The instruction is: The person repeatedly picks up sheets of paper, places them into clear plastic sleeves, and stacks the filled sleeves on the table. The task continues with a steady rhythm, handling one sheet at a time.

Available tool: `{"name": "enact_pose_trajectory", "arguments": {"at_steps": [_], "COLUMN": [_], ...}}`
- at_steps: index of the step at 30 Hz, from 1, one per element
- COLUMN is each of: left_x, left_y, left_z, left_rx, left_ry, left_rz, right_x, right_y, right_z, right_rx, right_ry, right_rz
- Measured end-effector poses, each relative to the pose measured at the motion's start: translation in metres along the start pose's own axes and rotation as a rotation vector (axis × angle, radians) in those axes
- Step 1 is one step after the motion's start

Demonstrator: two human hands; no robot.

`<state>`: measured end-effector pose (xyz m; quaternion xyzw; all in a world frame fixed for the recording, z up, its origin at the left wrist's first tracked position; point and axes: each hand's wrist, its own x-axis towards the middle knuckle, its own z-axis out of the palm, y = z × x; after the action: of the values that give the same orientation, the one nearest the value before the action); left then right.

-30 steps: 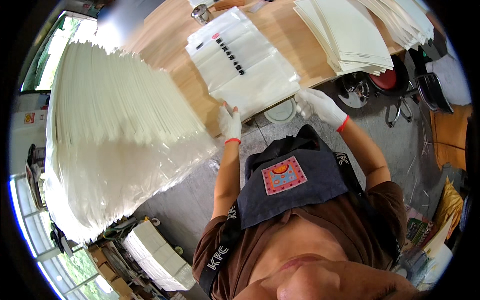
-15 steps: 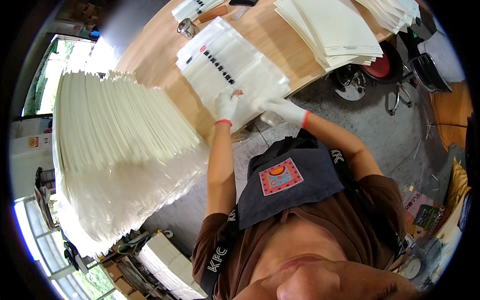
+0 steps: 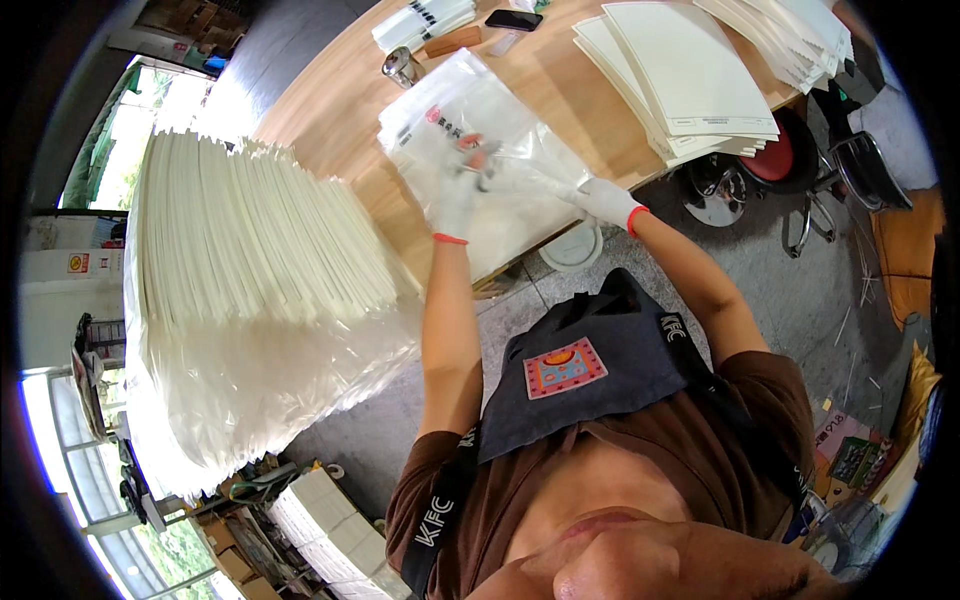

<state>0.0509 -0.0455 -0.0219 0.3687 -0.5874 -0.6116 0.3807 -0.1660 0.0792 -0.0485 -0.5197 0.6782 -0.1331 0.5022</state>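
A stack of clear plastic bags point(image 3: 492, 98) with red and black print lies on the wooden table at its near edge. My left hand point(image 3: 458, 200), in a white glove with a red cuff and bare fingertips, is over the middle of the bags. It is smeared by motion, and whether it is on top of the film or under it is unclear. At the near right corner of the stack, my right hand point(image 3: 606, 201), gloved alike, has its fingers closed on the edge of the top bag, lifting the film a little.
White card sheets point(image 3: 690, 75) lie piled at the table's right. Beyond the bags are a metal cup point(image 3: 402, 68), a brown block point(image 3: 453, 41) and a phone point(image 3: 514, 19). A tall wrapped stack of sheets point(image 3: 250, 250) stands left. A round stool point(image 3: 775, 150) is right.
My left hand has moved farther up over the bags, covering part of the print. My right hand has shifted right with the bag's edge, and the film is stretched between them.
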Motion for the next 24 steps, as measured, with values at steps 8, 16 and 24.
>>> {"name": "enact_pose_trajectory", "arguments": {"at_steps": [8,16,24], "left_x": [-0.1,-0.058,-0.016], "left_y": [0.057,-0.04,-0.043], "left_z": [0.133,0.067,0.099], "left_rx": [1.008,0.628,0.315], "left_ry": [-0.4,0.001,-0.284], "left_rz": [0.491,0.397,0.013], "right_x": [0.052,0.014,-0.025], "right_y": [-0.016,0.041,0.136], "right_z": [0.058,-0.022,-0.136], "right_rx": [-0.233,-0.455,-0.925], "right_ry": [0.599,0.517,0.89], "right_rz": [-0.482,-0.493,-0.237]}}
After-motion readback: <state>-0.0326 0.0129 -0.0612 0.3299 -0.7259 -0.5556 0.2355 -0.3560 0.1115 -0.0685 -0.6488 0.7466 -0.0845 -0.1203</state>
